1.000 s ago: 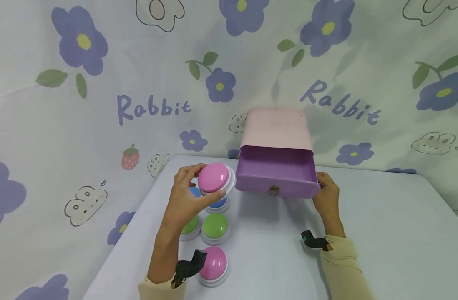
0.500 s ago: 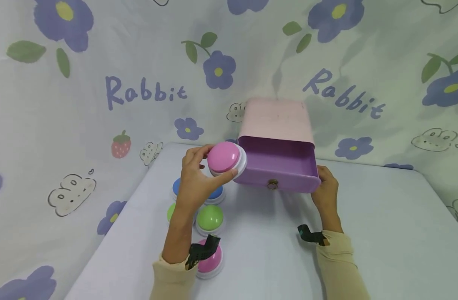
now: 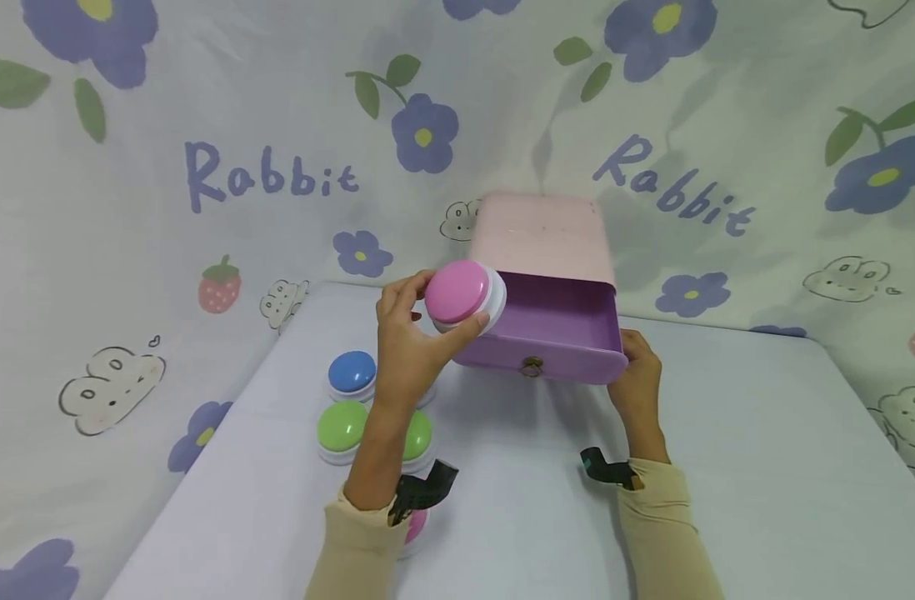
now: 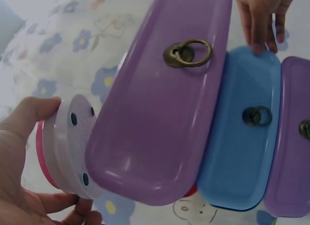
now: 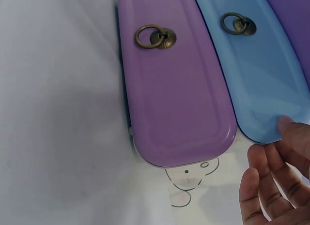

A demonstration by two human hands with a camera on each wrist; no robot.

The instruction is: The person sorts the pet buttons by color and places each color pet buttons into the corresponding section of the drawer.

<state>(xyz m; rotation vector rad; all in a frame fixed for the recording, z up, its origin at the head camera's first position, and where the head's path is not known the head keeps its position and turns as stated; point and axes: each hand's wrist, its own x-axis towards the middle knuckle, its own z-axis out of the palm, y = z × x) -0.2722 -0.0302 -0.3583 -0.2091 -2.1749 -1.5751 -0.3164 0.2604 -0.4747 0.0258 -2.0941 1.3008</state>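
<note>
My left hand [image 3: 408,354] grips a round pink push button [image 3: 455,292] by its white base, thumb on one side and fingers on the other. It is raised at the left front of a pulled-out purple drawer [image 3: 495,352]. In the left wrist view the base's underside [image 4: 80,133] shows dark feet and small holes. The drawer belongs to a small pink cabinet [image 3: 543,237]; a blue drawer [image 5: 271,84] and a lower purple drawer [image 5: 177,89] are pushed in. My right hand [image 3: 641,371] is at the cabinet's right side, its thumb touching the blue drawer's end.
On the white table [image 3: 517,500], left of the cabinet, stand a blue button [image 3: 352,372] and two green buttons [image 3: 342,427], one partly behind my left arm. Another pink button [image 3: 416,527] is mostly hidden by that arm. A flower-print cloth [image 3: 277,242] hangs behind.
My left hand has carried the pink button up and to the right, from beside the pulled-out drawer to overlapping its left corner. The right hand stays at the cabinet; the head view has shifted a little.
</note>
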